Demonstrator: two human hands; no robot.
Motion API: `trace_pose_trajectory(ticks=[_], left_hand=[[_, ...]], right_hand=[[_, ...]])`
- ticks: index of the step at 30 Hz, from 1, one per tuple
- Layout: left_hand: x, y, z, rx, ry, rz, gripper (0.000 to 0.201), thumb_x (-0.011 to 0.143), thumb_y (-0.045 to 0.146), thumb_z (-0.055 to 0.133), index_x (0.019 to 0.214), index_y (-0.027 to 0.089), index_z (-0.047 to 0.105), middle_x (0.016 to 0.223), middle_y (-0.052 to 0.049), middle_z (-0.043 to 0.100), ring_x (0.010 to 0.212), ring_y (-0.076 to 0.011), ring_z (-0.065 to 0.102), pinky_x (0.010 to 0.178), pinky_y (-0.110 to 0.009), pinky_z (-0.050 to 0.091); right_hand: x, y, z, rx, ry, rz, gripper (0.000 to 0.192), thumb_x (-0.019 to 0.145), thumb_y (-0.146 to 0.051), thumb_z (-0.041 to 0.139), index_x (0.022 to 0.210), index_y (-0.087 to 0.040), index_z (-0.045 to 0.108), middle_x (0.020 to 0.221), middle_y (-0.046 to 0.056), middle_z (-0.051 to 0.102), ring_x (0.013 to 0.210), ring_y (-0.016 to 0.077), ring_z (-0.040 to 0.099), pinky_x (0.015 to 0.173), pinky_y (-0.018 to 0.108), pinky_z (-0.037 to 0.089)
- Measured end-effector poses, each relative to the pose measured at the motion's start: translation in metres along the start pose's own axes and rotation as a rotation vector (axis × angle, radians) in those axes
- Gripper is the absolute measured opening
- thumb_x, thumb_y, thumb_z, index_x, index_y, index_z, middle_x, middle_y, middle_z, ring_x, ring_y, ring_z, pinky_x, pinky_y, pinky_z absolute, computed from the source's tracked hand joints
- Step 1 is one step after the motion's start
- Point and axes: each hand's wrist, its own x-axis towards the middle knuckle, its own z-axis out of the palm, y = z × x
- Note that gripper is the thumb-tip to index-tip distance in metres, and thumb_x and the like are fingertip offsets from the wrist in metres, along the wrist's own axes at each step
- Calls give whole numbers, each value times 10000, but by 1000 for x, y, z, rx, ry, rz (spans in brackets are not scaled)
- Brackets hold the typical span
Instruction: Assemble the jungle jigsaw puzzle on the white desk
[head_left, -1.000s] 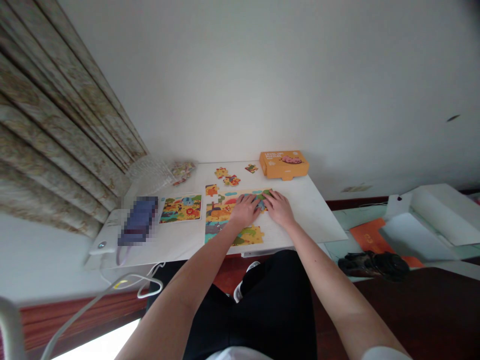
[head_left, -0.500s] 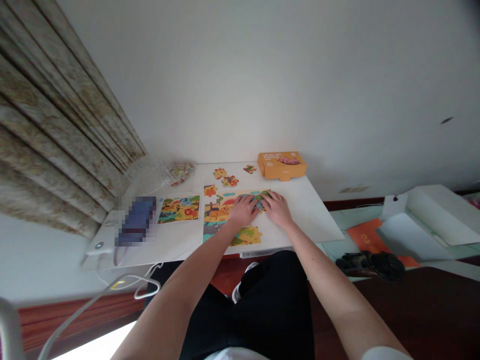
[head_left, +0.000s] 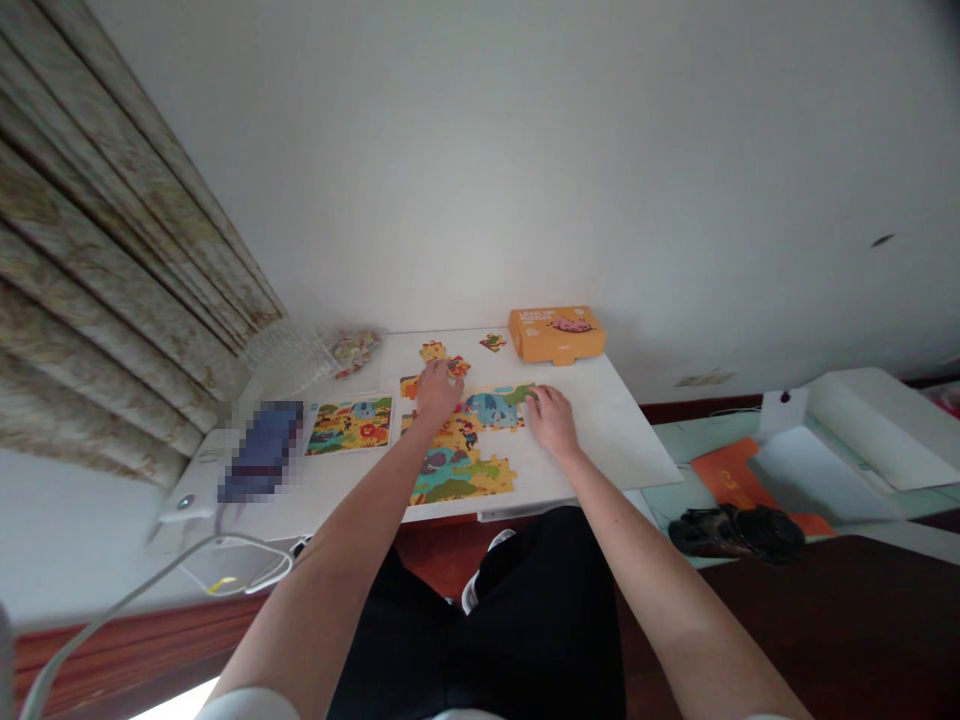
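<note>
A partly joined jigsaw puzzle with animals, among them a blue elephant, lies on the white table. My left hand is over its upper left part, fingers apart and fingertips at a loose orange puzzle piece; whether they touch it I cannot tell. Just behind that hand lies a yellow puzzle piece. My right hand rests open at the puzzle's right edge, its fingertips by the green upper corner. Farther back is a loose green and brown piece. The left forearm hides part of the puzzle's left side.
Left of the puzzle lies a picture card with a similar scene. An orange puzzle box stands at the back right. A bag of pieces, clear plastic wrap and a blurred blue object are on the left side.
My left hand has moved left and away from me, from the elephant part to the loose pieces. That uncovers the elephant. My right hand stays at the right edge.
</note>
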Motion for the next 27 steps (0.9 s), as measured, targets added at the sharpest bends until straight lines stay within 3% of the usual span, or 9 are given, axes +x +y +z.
trace_pose_trajectory(ticks=[3,6,14,19,27], left_hand=[[15,-6,-6,102,-41,-135,562,896,463,711,1346,149,592,1384,-206,627,1301,-362,602,1090,-457,493],[20,-2,-7,165,-86,-151,629,882,558,700,1345,151,577,1368,-226,641,1267,-395,614,1050,-484,500],[28,8,-4,250,-163,-111,502,919,446,646,1299,119,617,1308,-230,676,1256,-370,612,1050,-460,476],[22,-19,-18,140,-110,-33,524,884,378,710,1356,191,580,1289,-140,709,1217,-319,644,1077,-420,487],[-18,-63,-43,2,-143,204,610,828,309,779,1383,223,545,1326,-103,690,1245,-285,643,1114,-416,493]], right_hand=[[1,0,0,-12,-1,17,341,1071,-324,410,1192,-189,698,1221,143,710,1133,291,623,1001,429,456],[1,-1,0,-15,-6,8,327,1073,-331,413,1172,-196,695,1206,144,708,1112,286,625,991,421,456],[1,-1,1,-15,-6,22,326,1070,-347,424,1173,-190,691,1190,145,706,1111,300,622,990,442,456],[1,0,2,-9,2,20,309,1070,-355,443,1171,-189,683,1192,144,713,1103,295,628,975,423,454],[0,0,2,16,16,24,311,1057,-367,459,1158,-179,686,1189,149,716,1105,305,627,992,443,444]])
